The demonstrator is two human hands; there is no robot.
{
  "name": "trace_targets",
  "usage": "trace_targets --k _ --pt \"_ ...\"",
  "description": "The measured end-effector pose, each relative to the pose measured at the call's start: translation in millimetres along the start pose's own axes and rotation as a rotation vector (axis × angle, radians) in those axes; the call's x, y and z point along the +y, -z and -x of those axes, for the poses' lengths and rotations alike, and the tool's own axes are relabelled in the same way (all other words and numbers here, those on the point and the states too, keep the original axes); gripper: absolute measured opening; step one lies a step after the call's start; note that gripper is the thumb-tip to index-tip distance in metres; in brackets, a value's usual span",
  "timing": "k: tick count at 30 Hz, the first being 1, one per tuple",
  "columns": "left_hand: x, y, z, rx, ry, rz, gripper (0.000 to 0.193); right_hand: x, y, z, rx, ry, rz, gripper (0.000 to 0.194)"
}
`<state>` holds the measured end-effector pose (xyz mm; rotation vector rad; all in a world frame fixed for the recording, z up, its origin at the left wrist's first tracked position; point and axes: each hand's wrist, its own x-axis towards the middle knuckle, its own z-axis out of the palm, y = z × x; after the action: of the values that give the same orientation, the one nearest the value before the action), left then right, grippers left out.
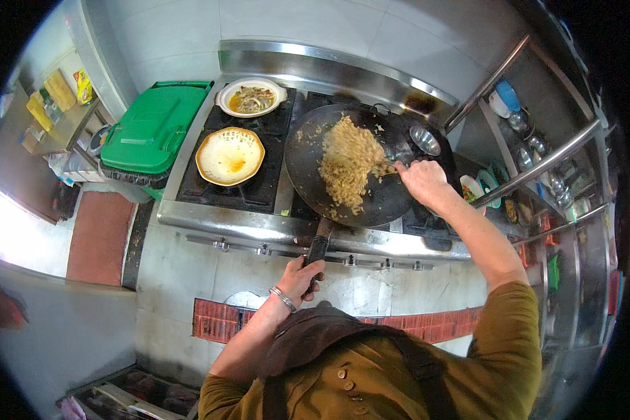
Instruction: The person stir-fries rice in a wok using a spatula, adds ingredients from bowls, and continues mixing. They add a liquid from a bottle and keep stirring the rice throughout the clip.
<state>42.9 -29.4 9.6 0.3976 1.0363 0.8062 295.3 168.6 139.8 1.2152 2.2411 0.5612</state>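
My left hand (304, 278) is closed around the black handle of a large dark wok (307, 181) on the stove. Fried rice (349, 160), slightly blurred, is heaped across the wok's middle. At the wok's right side, my right hand (422, 178) grips a metal utensil whose end meets the rice; its exact kind is partly hidden. A steel ladle or bowl (425, 140) lies beyond that hand. Left of the wok, an octagonal yellow-rimmed plate (230, 155) bears an orange smear. Behind the plate stands a white two-handled dish (251, 98) with cooked food in sauce.
A green lidded bin (149, 126) stands left of the steel stove (225, 220). Control knobs line the stove's front. Metal rails (540, 160) and shelves with bowls run along the right. A bowl with red and green food (471, 190) sits by my right forearm.
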Motion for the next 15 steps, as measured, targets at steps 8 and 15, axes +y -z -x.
trace_targets --k 8,15 --pt "-5.5 10.0 -2.1 0.021 -0.021 0.026 0.02 30.9 40.8 32.4 -0.08 0.007 0.075 0.023" --pt "-1.7 -0.4 -1.2 0.035 0.0 -0.022 0.02 35.1 -24.2 -42.4 0.142 0.07 0.061 0.041"
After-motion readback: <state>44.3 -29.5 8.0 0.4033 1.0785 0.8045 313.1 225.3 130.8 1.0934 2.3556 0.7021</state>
